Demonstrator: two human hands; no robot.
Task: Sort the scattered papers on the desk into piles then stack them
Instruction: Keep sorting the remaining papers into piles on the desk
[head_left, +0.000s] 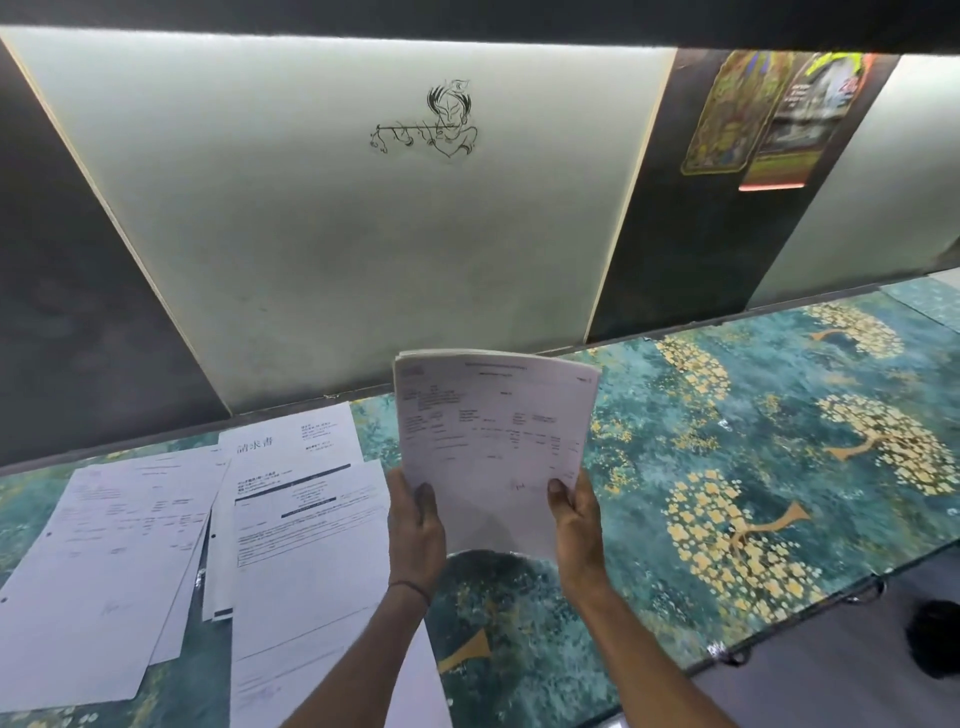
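I hold a thin sheaf of printed papers (493, 441) upright above the desk, in the middle of the view. My left hand (415, 525) grips its lower left edge and my right hand (576, 519) grips its lower right edge, thumbs on the front sheet. On the desk to the left lie two loose piles: a fanned pile of form sheets (109, 551) at the far left, and a pile of invoices (306, 525) with bold headings right beside my left forearm. The desk (727, 467) has a teal top with golden tree patterns.
A pale wall panel (337, 234) with an ink drawing of a flute player rises right behind the desk. Posters (769, 119) hang at the upper right. A dark round object (935, 639) sits off the desk's front edge at the lower right.
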